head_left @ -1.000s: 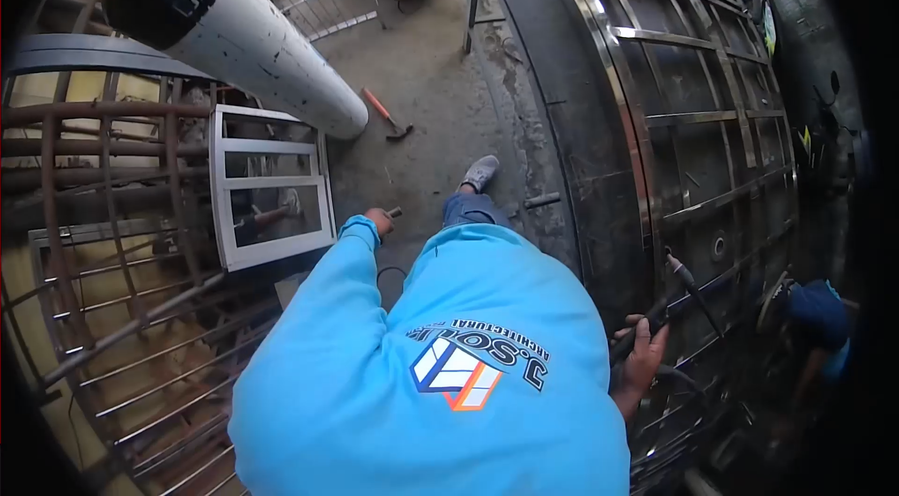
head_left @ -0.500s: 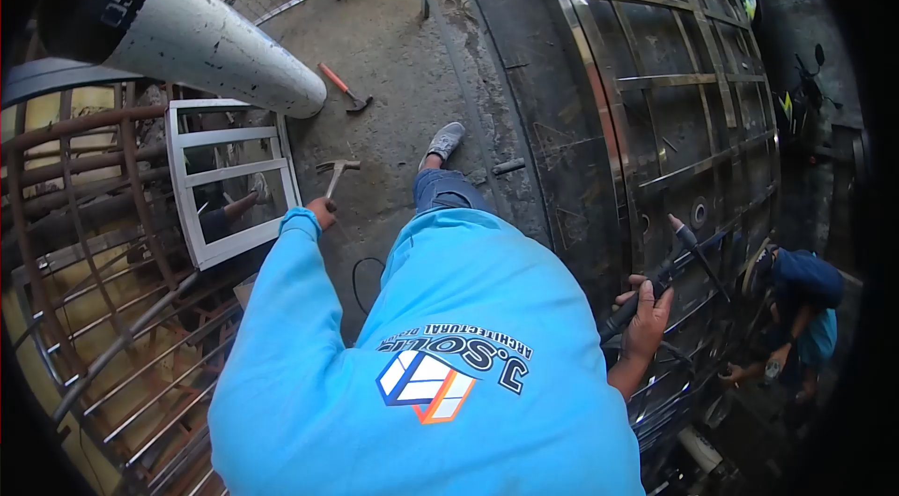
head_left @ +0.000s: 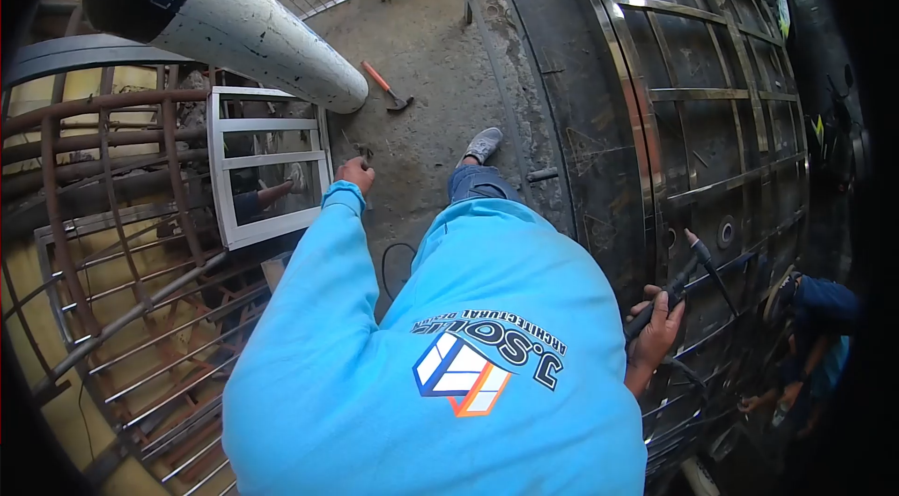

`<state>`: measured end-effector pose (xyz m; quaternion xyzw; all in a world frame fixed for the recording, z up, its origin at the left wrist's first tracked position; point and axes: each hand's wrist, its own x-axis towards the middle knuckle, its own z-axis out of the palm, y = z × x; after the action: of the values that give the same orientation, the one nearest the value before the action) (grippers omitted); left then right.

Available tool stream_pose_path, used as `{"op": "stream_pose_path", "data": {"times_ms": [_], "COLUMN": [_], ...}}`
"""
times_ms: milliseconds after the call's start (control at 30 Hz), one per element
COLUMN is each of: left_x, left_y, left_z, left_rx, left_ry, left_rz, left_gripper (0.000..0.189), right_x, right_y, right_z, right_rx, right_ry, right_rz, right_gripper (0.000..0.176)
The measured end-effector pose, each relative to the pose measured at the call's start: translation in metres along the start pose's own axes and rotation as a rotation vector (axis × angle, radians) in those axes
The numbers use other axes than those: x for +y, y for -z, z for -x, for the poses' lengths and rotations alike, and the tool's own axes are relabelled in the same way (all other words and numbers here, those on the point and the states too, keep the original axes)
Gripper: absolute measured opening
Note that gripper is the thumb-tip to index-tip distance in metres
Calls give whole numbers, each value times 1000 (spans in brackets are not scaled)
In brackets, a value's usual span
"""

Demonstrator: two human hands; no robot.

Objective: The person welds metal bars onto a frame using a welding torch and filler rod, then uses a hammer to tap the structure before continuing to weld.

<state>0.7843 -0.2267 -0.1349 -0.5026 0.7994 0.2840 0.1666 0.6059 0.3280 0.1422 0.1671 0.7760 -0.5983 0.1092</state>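
My left hand (head_left: pixel 355 176) is closed around a hammer (head_left: pixel 364 153). Little of the hammer shows past my fingers, as it points away from me over the concrete floor. My right hand (head_left: pixel 654 327) grips the black handle of a TIG welding torch (head_left: pixel 698 262), with its pinkish nozzle tipped forward and its long back cap slanting to the right. The torch is above the edge of a dark metal worktable (head_left: pixel 599 168). On that table lies a shiny metal grid frame (head_left: pixel 688 95).
A second hammer (head_left: pixel 388 88) with an orange handle lies by a tall gas cylinder (head_left: pixel 272 23). A white window-like frame (head_left: pixel 223 163) leans against rusty bars at left. At the lower right a co-worker (head_left: pixel 819 337) crouches beside the table.
My view has turned, so the surroundings sit farther right in it. The hammer in my left hand has swung from side-on to pointing away. My right hand keeps hold of the torch.
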Motion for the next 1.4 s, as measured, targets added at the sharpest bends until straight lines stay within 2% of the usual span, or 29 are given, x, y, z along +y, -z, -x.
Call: {"op": "stream_pose_path", "data": {"times_ms": [100,167,300,400,467,600,700,767,800,833,867,900,967,1000,1100,1133,1167,1200,1267,1333,1400], "left_x": [11,31,53,56,55,75,106,161,186,219,257,275,340,383,449,464,477,484,480,455,434], "left_y": [-26,-40,-63,-90,-92,-65,-30,15,30,59,80,88,125,155,194,202,213,211,196,177,165], "left_z": [8,21,56,67,70,47,-7,-37,-59,-70,-78,-118,-143,-114,-157,-169,-160,-178,-242,-285,-256], "left_rx": [68,38,45,64,71,129,270,342,475,369,347,408,282,196,-22,-77,-64,-33,42,212,171], "left_ry": [-78,-85,-219,-329,-352,-313,-446,-488,-653,-525,-528,-732,-760,-721,-748,-740,-669,-681,-697,-749,-616], "left_rz": [57,15,94,177,211,244,347,475,513,526,675,671,849,892,1134,1149,1049,938,725,389,466], "left_gripper": [26,25,20,23,24,21,19,20,21,22,23,24,26,29,34,36,36,35,34,31,27], "right_x": [4,9,8,11,22,10,-26,-60,-78,-95,-113,-134,-174,-190,-227,-235,-244,-249,-259,-267,-265], "right_y": [-5,-5,-9,-19,-19,-15,-1,18,28,39,48,53,62,68,89,101,100,95,77,68,63], "right_z": [-11,-17,-18,-17,-23,-29,-25,-21,-18,-15,-10,-5,6,13,41,55,64,69,73,67,65], "right_rx": [-47,-54,-105,-12,36,144,342,519,619,730,842,950,1125,1190,1244,1257,1234,1227,1219,1273,1389], "right_ry": [-12,-28,-36,20,23,167,286,378,432,494,553,608,738,815,1083,1082,1180,1242,1331,1323,1236], "right_rz": [1,8,-64,-130,-175,-169,-170,-154,-140,-125,-105,-102,-90,-79,48,126,192,251,360,465,577], "right_gripper": [29,28,28,31,44,52,54,56,58,58,58,57,54,52,47,43,42,41,41,39,38]}}
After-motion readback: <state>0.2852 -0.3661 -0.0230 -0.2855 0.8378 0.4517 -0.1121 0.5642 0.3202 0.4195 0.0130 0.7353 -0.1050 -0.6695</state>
